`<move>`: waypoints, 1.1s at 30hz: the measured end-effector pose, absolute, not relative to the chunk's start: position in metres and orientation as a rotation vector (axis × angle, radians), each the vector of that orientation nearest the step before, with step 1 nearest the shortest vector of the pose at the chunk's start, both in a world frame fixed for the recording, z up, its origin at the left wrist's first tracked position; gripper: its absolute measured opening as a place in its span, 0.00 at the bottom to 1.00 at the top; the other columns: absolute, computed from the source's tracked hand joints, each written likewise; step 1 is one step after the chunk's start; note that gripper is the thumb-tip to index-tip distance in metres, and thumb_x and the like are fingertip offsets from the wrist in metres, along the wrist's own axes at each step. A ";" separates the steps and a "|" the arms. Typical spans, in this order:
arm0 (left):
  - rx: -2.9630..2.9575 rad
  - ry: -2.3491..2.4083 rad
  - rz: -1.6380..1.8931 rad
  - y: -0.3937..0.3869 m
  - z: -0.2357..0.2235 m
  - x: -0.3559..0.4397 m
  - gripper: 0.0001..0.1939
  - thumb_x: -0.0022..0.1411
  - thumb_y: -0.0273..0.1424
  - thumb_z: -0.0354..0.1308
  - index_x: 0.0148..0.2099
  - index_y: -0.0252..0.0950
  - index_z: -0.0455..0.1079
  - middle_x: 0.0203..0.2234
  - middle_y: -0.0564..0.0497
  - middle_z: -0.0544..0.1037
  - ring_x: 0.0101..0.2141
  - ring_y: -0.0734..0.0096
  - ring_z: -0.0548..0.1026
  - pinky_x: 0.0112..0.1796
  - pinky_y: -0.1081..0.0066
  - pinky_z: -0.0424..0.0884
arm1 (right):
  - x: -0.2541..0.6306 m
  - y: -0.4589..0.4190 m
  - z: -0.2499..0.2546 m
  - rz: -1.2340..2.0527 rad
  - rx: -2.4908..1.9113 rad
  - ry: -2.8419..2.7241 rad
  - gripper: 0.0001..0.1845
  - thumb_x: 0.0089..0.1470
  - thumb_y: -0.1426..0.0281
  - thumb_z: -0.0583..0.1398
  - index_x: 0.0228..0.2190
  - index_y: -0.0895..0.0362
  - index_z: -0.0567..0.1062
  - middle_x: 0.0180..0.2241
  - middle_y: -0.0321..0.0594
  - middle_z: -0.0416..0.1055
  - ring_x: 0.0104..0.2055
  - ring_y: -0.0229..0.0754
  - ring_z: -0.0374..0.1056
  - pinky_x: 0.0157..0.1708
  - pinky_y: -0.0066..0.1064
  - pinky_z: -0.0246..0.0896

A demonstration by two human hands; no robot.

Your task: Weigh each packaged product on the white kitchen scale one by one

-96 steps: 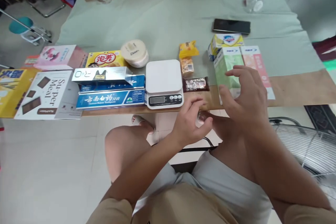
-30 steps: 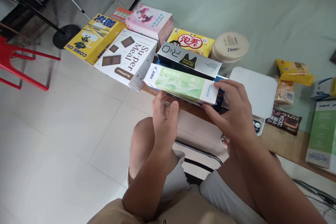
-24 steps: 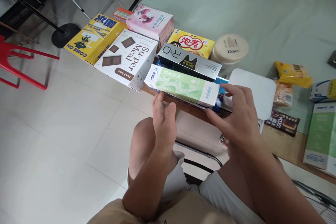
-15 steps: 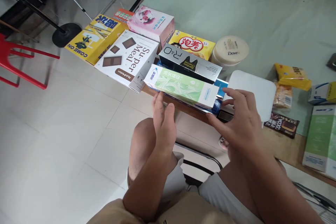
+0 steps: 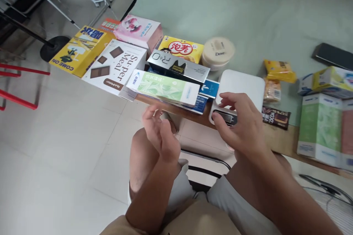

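A long green and white toothpaste box (image 5: 164, 88) lies on top of blue toothpaste boxes (image 5: 209, 90) at the table's front edge, with a grey R&D box (image 5: 178, 67) behind it. My left hand (image 5: 160, 134) hovers below the green box over my knee, fingers loosely curled, holding nothing. Just right of that box my right hand (image 5: 239, 125) hangs in front of the white kitchen scale (image 5: 239, 86), fingers apart and empty, near the scale's display.
Left of the stack lie a white Su-per Meal box (image 5: 116, 67), a yellow box (image 5: 77, 49) and a pink box (image 5: 139, 31). A Dove jar (image 5: 217, 52), snack packets (image 5: 278, 71), green cartons (image 5: 320, 126) and a phone (image 5: 332, 55) sit on the green cloth. A fan grille (image 5: 331, 198) stands low right.
My right hand has let go of the green box, which now rests on the blue boxes, and has drawn back to the scale. My left hand has dropped away. The view has swung right.
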State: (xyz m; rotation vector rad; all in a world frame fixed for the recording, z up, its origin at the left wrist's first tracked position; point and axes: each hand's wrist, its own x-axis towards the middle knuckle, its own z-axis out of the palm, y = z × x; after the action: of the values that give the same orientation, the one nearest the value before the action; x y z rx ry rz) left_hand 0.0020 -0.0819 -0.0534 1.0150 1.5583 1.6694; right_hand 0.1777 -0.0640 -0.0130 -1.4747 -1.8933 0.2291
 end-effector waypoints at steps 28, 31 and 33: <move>1.783 0.518 0.857 -0.114 -0.012 0.263 0.34 0.76 0.48 0.42 0.73 0.31 0.53 0.74 0.33 0.57 0.75 0.52 0.55 0.74 0.51 0.54 | 0.380 -0.147 0.025 -0.140 -1.987 -1.172 0.23 0.55 0.63 0.62 0.53 0.52 0.74 0.56 0.48 0.76 0.60 0.55 0.73 0.62 0.55 0.68; 1.876 0.590 1.130 -0.099 -0.016 0.217 0.33 0.76 0.48 0.43 0.73 0.35 0.56 0.72 0.35 0.60 0.73 0.50 0.59 0.72 0.50 0.57 | 0.337 -0.128 0.024 -0.101 -1.813 -1.346 0.23 0.59 0.66 0.61 0.56 0.54 0.73 0.58 0.52 0.74 0.66 0.53 0.69 0.67 0.52 0.65; 1.897 0.738 1.190 -0.086 -0.019 0.182 0.32 0.76 0.48 0.44 0.70 0.34 0.61 0.69 0.34 0.65 0.70 0.50 0.64 0.70 0.50 0.62 | 0.306 -0.109 0.017 0.031 -1.801 -1.441 0.25 0.59 0.67 0.61 0.58 0.54 0.72 0.63 0.53 0.71 0.67 0.55 0.68 0.63 0.52 0.70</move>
State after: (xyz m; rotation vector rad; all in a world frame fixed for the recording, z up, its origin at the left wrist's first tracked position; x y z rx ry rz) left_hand 0.1825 -0.0857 -0.0189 1.8969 0.7376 1.1900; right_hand 0.3058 -0.1088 0.0174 -1.8015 -1.4412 0.0314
